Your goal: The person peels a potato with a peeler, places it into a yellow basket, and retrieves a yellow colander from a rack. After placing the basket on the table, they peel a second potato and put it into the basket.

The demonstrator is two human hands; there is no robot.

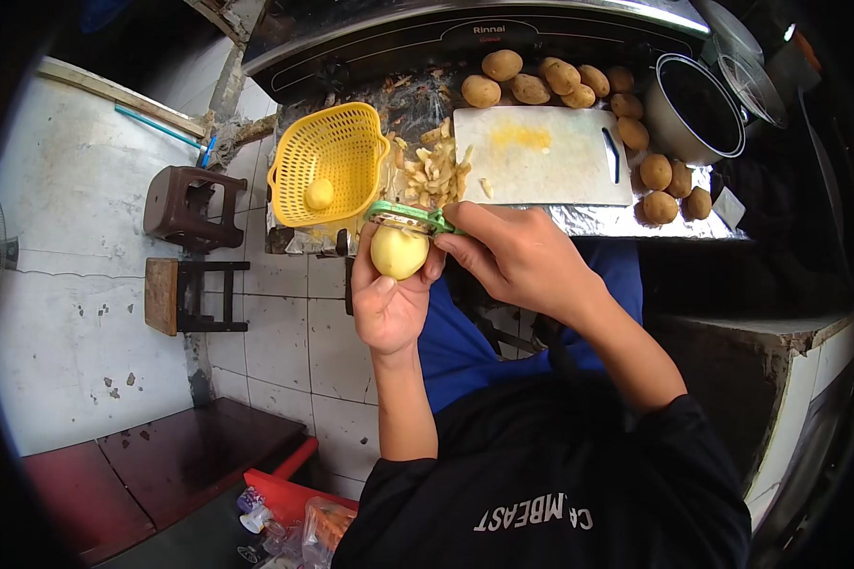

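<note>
My left hand (390,308) holds a peeled, pale yellow potato (399,252) just in front of the counter edge. In my right hand (517,253) is a green peeler (410,216), its blade at the far side of the potato. Behind them on the counter lies a pile of peelings (433,173). A yellow basket (367,142) to the left has one peeled potato (319,194) in it. On the right is a white cutting board (541,175) with yellow stains.
Several unpeeled potatoes (502,65) lie behind and right of the board. A metal pot (672,123) stands at the right, near a stove (399,47). Two stools (176,204) stand on the left, by the wall. A red tray-like object (289,498) is at lower left.
</note>
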